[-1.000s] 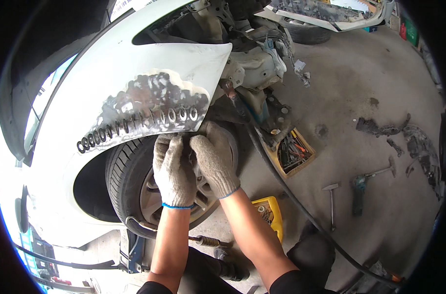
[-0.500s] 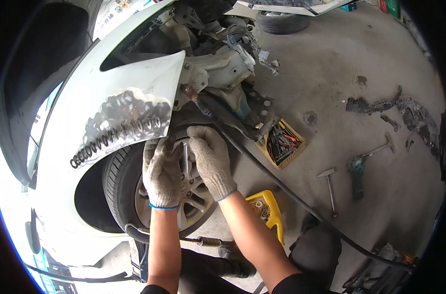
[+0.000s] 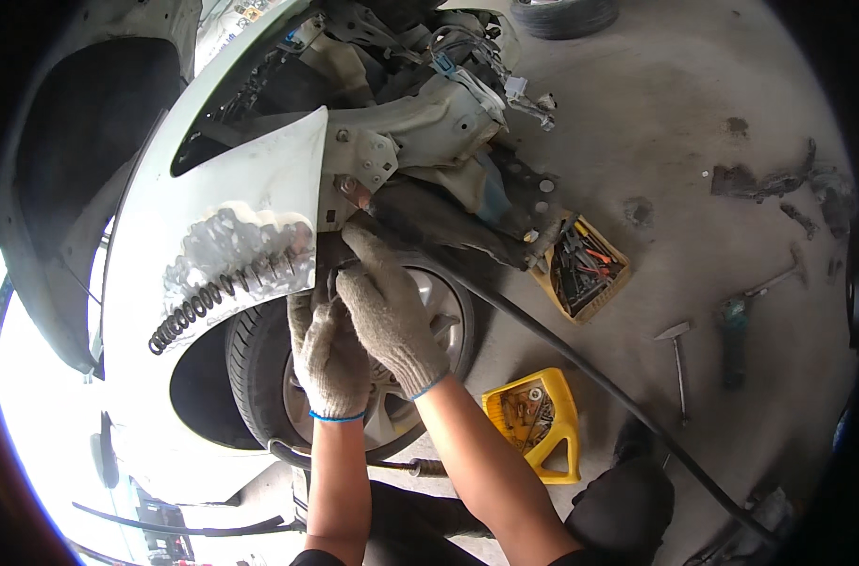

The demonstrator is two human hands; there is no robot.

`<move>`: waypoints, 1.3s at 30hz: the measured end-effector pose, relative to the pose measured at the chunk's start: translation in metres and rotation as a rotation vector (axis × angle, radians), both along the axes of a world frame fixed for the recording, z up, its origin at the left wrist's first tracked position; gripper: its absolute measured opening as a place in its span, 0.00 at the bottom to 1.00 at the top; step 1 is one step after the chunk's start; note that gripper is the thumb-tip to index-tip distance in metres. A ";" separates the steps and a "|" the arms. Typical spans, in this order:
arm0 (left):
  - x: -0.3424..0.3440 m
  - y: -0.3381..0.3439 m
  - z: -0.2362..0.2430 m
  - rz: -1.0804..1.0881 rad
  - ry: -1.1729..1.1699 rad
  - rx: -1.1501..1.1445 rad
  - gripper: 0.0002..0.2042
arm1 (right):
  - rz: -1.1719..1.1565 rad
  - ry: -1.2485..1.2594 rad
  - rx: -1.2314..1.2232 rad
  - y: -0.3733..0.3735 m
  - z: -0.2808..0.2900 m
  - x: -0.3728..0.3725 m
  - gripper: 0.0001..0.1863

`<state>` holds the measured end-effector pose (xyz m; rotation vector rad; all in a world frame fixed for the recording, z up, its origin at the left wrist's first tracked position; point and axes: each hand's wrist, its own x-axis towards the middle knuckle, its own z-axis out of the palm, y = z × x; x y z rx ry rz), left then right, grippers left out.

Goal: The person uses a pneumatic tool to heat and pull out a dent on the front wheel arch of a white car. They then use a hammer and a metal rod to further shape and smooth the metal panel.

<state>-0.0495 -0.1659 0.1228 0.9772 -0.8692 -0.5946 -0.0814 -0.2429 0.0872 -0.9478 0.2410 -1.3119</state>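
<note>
Both my hands wear knitted work gloves and meet at the lower front corner of a white car fender [image 3: 264, 165], in front of the wheel [image 3: 429, 302]. My left hand [image 3: 332, 358] is below, its fingers bent up by the fender's edge. My right hand [image 3: 391, 316] lies over it, fingers curled in. A small dark thing shows between the fingertips; its kind is hidden by the gloves. On the fender, a row of dark metal rings [image 3: 203, 300] runs along a bare sanded patch [image 3: 231, 243].
A thick black cable [image 3: 561, 373] runs from a copper-coloured clamp [image 3: 354, 191] on the body across the floor. To the right stand a tool box [image 3: 621, 274] and a yellow cut-open container [image 3: 566, 415] of small hardware. A hammer [image 3: 676, 363] and a green power tool [image 3: 734, 344] lie farther right.
My right hand has moved left and closer, now overlapping my left hand by the fender corner. The whole view has shifted, so the car and boxes appear lower and farther right.
</note>
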 end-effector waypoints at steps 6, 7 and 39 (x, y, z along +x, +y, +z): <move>0.015 0.001 -0.004 -0.050 0.011 -0.013 0.32 | -0.026 -0.019 -0.135 0.004 -0.003 0.015 0.28; 0.016 0.001 -0.004 -0.066 0.022 -0.006 0.32 | -0.050 -0.021 -0.163 0.001 -0.004 0.018 0.28; 0.075 0.004 -0.015 0.021 -0.087 0.089 0.18 | -0.187 0.356 -0.343 -0.042 0.004 0.044 0.11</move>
